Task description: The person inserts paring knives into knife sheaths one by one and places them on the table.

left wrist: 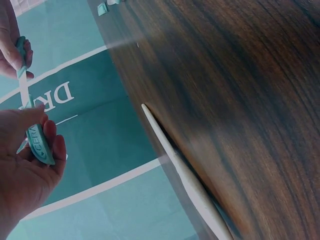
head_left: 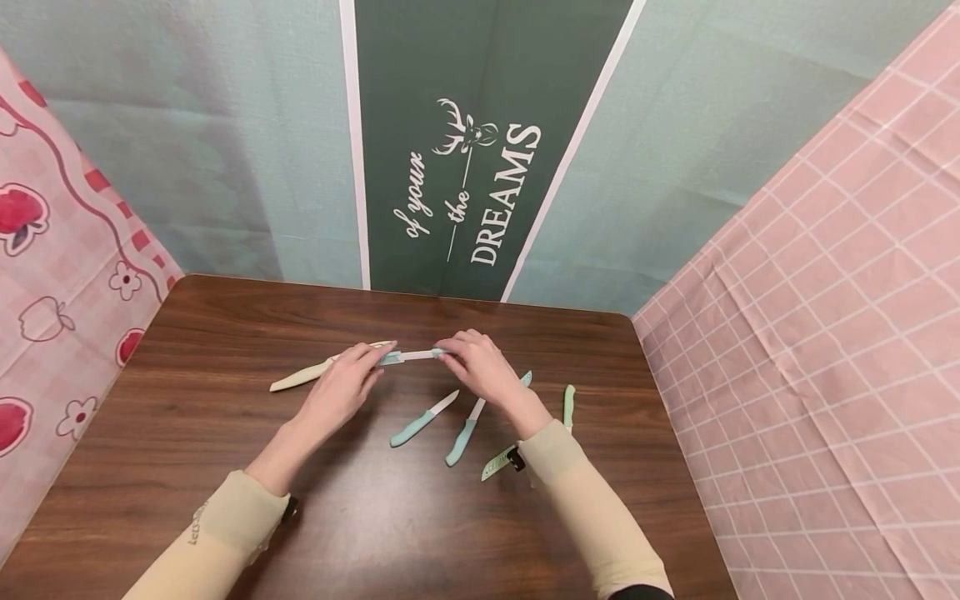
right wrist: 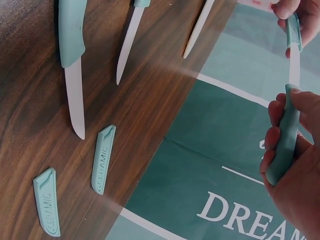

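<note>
Knife (head_left: 418,355): teal handle, white blade; held over far part of table (head_left: 352,542), level across the gap between hands
Right hand (head_left: 483,371): fingers and thumb curled round knife handle, firm-looking grip
Left hand (head_left: 341,386): pinching teal sheath between thumb and fingers
Sheath (left wrist: 38,140): raised lettering, partly covered by thumb; mouth faces right hand
Blade: bare near handle, far end at sheath mouth; cannot tell how deep tip sits
Nearby teal knives: one (head_left: 412,428) and another (head_left: 461,442), both on table, blades uncovered, pointing away from person
Loose teal sheaths: one (right wrist: 103,160) and another (right wrist: 46,201), apart, both marked CERAMIC
Cream knife (head_left: 300,377): on table, beneath and left of left hand
Green knife (head_left: 568,404): right side, blade partly behind right sleeve (head_left: 592,508)
Green sheath (head_left: 497,465): beside right sleeve
Backdrop (head_left: 420,50): dark green panel, white DREAMS lettering, deer head
</note>
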{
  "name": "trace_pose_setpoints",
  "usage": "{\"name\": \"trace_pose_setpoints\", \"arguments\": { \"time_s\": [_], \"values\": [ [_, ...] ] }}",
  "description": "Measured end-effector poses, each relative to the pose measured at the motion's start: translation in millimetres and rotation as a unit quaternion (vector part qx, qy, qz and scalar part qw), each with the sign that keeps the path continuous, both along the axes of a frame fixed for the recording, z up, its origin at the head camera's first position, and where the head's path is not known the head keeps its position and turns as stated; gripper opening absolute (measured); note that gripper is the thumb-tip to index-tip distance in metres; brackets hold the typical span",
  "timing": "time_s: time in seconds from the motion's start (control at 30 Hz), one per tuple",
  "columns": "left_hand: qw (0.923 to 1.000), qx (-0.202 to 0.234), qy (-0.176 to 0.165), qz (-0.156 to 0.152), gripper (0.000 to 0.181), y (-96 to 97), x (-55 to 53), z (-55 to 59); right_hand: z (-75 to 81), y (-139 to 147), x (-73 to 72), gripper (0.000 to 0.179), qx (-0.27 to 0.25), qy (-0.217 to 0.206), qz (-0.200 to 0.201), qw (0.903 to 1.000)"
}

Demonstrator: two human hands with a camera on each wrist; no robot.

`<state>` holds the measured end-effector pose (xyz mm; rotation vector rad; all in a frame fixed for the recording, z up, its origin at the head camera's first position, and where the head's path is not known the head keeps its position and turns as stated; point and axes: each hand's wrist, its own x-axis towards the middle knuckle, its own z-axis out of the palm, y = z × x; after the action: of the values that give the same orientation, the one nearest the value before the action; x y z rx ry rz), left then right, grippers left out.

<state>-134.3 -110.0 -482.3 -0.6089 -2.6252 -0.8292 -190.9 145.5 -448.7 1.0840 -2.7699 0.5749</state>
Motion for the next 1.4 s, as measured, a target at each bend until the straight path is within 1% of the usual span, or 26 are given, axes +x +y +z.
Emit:
{"name": "trace_pose_setpoints", "arguments": {
  "time_s": [0.2,0.4,0.53,0.67,0.9,1.1,1.4],
  "values": [
    [0.9997,0.001,0.021,0.010,0.051,-1.7,0.1,-1.3,-0.8,-1.2,-0.6,0.023,-0.017,-0.010,0.006,0.9998],
    [0.9992,-0.001,0.032,0.022,0.038,-1.8,-1.8,-2.8,-1.3,-0.3,-1.1,0.021,-0.021,0.020,0.021,0.9994],
    [0.9988,0.003,0.046,0.015,0.034,-1.0,-1.6,-2.6,-1.5,0.0,-0.8,0.021,-0.023,0.031,0.029,0.9988],
    [0.9982,0.006,0.059,0.011,0.034,0.1,-0.9,-2.5,-1.7,0.4,0.0,0.021,-0.028,0.031,0.034,0.9986],
    [0.9967,-0.004,0.079,0.017,0.033,1.4,0.0,-5.4,-2.9,-0.1,0.7,0.020,-0.036,0.036,0.039,0.9979],
    [0.9960,0.001,0.088,0.007,0.031,2.5,0.1,-5.6,-2.1,-2.7,2.4,0.020,-0.033,0.026,0.041,0.9983],
    [0.9960,0.008,0.089,-0.004,0.032,5.8,1.4,-4.7,-2.9,-5.1,3.4,0.019,-0.022,0.024,0.037,0.9988]
  ]
}}
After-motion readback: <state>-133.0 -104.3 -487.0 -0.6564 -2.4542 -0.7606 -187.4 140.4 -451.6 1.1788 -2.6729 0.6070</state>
